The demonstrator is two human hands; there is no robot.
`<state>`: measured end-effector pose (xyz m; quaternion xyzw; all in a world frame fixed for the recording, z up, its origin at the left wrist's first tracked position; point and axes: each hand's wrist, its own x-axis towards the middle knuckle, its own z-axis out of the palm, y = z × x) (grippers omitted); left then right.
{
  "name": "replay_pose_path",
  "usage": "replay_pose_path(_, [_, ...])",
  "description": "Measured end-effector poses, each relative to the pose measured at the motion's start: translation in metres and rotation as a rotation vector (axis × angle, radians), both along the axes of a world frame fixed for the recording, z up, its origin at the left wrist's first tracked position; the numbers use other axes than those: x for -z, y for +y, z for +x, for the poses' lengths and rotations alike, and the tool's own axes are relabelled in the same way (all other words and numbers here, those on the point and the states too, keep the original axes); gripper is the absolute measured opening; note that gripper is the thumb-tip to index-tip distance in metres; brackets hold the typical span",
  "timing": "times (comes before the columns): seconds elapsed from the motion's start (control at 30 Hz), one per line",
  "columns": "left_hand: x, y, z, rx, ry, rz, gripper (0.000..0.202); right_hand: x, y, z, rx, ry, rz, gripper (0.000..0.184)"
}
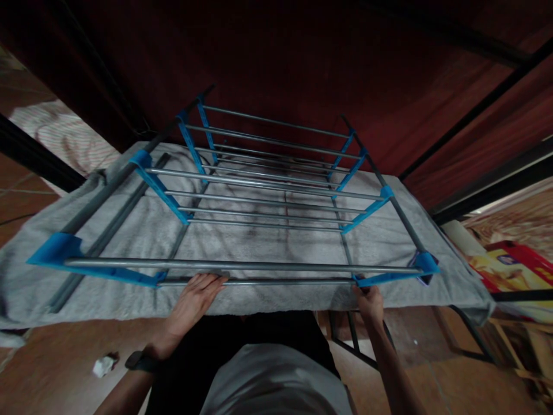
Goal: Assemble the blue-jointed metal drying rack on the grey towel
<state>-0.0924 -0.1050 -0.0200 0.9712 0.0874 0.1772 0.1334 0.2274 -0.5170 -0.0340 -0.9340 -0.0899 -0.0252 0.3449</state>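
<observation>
Pale cloth shirt (276,377) sits closest; past it the left hand (196,300) lays fingers over a grey metal tube (289,282), its grip hidden, the right hand (370,302) clasping the front corner of the tiered blue-plastic and grey-metal rack (265,185), which rests on a fluffy grey blanket (276,298)

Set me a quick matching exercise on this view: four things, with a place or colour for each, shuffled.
1. Left hand
2. Right hand
3. Blanket
4. Crumpled white scrap

A. Grey, under the rack
B. By the right front blue bracket
C. On the floor
D. On the lower front rod, left of its middle

Pairs: 1-D, 2-B, 3-A, 4-C
</observation>
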Motion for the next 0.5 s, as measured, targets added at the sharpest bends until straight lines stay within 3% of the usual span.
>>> replay_pose_path(0.5, [-0.005,0.005,-0.001,0.021,-0.057,-0.01,0.034,0.002,0.015,-0.006,0.046,-0.02,-0.064,0.051])
